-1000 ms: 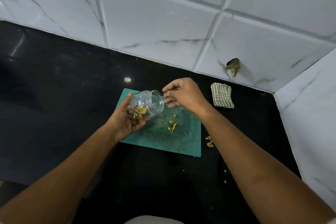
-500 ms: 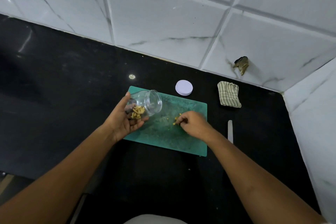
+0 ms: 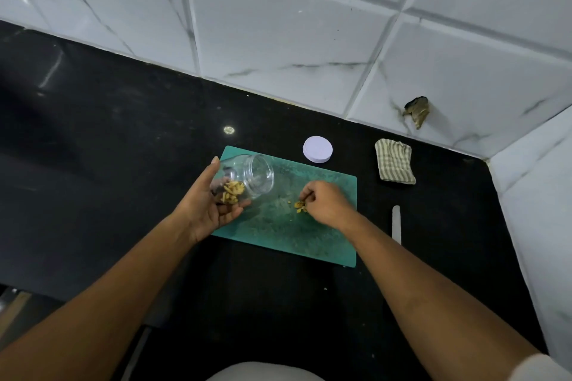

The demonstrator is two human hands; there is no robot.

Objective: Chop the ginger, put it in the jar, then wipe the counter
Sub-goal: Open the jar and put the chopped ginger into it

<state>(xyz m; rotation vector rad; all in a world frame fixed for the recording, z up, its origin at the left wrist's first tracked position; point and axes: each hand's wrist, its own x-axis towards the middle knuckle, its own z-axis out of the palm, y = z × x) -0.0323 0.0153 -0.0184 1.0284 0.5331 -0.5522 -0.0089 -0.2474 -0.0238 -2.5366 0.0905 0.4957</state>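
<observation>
Ginger (image 3: 232, 192) is mostly in the jar (image 3: 258, 175) now, heaped against its lower wall, while a few loose bits (image 3: 299, 206) remain mid-board. The left hand (image 3: 210, 207) grasps the jar from beneath, tipped on its side over the left end of the board (image 3: 278, 238), mouth facing right. A second ago the right hand (image 3: 328, 204) was up at that mouth dropping a load in; it then came down to the board, and now its curled fingertips pinch the loose bits. So chopping looks done and the transfer seems to be on its last pinch. Next, by my reckoning: carry the bits left to the mouth, then fit the lid (image 3: 317, 149), which lies just beyond the board's far edge. The cloth (image 3: 394, 161) at far right is untouched, so wiping the counter (image 3: 108, 133) is still ahead; the knife (image 3: 396, 224) lies right of the board
</observation>
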